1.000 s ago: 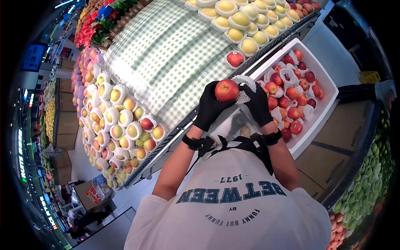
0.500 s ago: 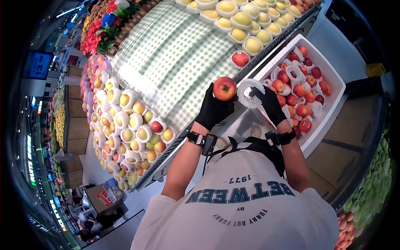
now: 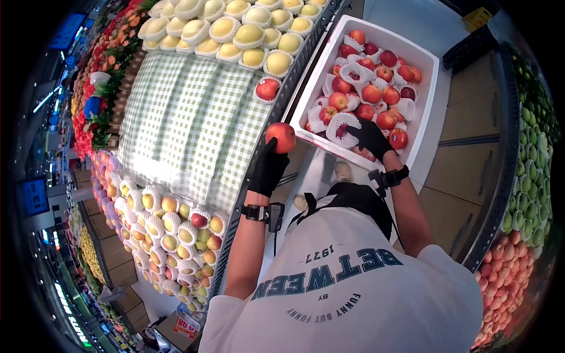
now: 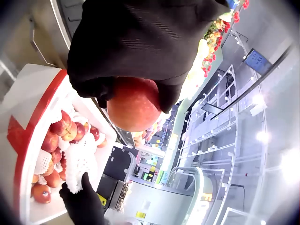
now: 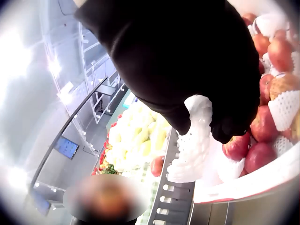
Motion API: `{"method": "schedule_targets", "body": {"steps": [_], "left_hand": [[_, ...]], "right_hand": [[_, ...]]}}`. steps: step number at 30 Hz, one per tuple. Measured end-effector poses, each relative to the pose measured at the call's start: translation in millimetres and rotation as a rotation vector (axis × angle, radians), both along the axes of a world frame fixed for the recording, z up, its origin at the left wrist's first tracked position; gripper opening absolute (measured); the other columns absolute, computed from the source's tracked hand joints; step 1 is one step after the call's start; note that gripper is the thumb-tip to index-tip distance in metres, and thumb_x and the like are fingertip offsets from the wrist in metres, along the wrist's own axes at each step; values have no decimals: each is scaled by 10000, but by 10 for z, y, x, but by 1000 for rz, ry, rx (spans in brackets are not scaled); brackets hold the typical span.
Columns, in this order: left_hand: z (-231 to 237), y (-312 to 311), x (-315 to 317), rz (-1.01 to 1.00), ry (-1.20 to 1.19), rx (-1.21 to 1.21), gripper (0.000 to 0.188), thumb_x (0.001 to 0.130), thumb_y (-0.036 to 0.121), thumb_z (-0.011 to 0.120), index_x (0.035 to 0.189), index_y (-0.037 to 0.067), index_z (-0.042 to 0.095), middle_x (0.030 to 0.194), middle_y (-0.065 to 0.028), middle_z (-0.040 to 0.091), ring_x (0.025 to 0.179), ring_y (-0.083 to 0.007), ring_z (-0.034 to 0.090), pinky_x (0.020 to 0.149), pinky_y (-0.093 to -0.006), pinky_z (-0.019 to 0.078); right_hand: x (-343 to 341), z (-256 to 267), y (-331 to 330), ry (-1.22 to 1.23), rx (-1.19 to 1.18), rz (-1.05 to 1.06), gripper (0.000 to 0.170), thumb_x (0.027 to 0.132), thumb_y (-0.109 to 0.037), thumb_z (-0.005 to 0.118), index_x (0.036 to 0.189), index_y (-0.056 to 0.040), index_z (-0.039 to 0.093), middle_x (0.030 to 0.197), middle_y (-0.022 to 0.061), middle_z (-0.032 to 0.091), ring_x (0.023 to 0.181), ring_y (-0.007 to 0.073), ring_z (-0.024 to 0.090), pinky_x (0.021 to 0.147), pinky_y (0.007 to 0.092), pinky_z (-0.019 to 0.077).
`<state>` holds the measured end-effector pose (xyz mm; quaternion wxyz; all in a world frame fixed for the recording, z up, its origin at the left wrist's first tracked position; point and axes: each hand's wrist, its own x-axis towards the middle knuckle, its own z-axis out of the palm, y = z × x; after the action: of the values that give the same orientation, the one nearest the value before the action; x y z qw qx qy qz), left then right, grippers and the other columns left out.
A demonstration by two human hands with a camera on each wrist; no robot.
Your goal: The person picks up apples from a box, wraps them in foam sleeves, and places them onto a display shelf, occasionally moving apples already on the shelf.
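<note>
My black-gloved left hand [image 3: 268, 170] grips a red apple [image 3: 281, 137] beside the edge of the display stand; in the left wrist view the fingers curl round the apple [image 4: 134, 105]. Over the near end of a white foam box [image 3: 434, 79], my gloved right hand [image 3: 372, 140] pinches a white foam net sleeve [image 3: 336, 125]. The right wrist view shows that sleeve [image 5: 190, 145] hanging between thumb and fingers. Several red apples [image 3: 372, 94] lie in the box among loose white foam nets [image 3: 355, 73].
A checked cloth [image 3: 182, 117] covers the stand, with one netted red apple [image 3: 268, 89] at its edge. Yellow fruit in foam nets [image 3: 247, 35] lies at the back, and mixed netted fruit [image 3: 170, 235] is heaped nearer me. Green fruit [image 3: 527, 176] lines the far right.
My hands have drawn apart. The right hand has carried the foam net sleeve rightward over the box, off the apple. The left hand still holds the apple, and the head view has turned.
</note>
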<state>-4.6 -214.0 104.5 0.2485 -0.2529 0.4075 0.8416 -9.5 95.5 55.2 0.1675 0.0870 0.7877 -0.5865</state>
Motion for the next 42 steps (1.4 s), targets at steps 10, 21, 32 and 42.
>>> {"method": "schedule_targets", "body": {"steps": [10, 21, 32, 42], "left_hand": [[-482, 228, -310, -224, -10, 40, 388, 848, 301, 694, 1137, 81, 557, 872, -37, 582, 687, -165, 523, 611, -255, 439], [-188, 1738, -803, -494, 365, -500, 301, 864, 225, 647, 1055, 6, 572, 794, -23, 563, 597, -90, 495, 528, -225, 418], [-1477, 3468, -1261, -669, 875, -892, 582, 664, 362, 822, 1040, -27, 607, 956, -123, 661, 872, -222, 628, 760, -338, 502], [-1520, 3416, -1245, -724, 719, -1206, 676, 730, 501, 697, 1192, 49, 502, 1077, -247, 625, 1016, -387, 608, 847, -437, 497]], "right_hand": [[75, -45, 864, 204, -459, -528, 473, 855, -209, 681, 1210, 15, 462, 948, 97, 618, 791, 172, 650, 669, 278, 543], [803, -249, 1424, -22, -503, -625, 313, 877, -156, 607, 1148, -5, 566, 891, 67, 636, 745, 152, 637, 644, 279, 528], [1515, -256, 1753, -30, -429, -782, 247, 900, -146, 592, 1106, -11, 610, 894, 65, 665, 738, 132, 626, 637, 257, 517], [1579, -349, 1687, -40, -413, -751, 236, 892, -141, 606, 1095, -21, 619, 889, 57, 673, 738, 126, 626, 632, 259, 524]]}}
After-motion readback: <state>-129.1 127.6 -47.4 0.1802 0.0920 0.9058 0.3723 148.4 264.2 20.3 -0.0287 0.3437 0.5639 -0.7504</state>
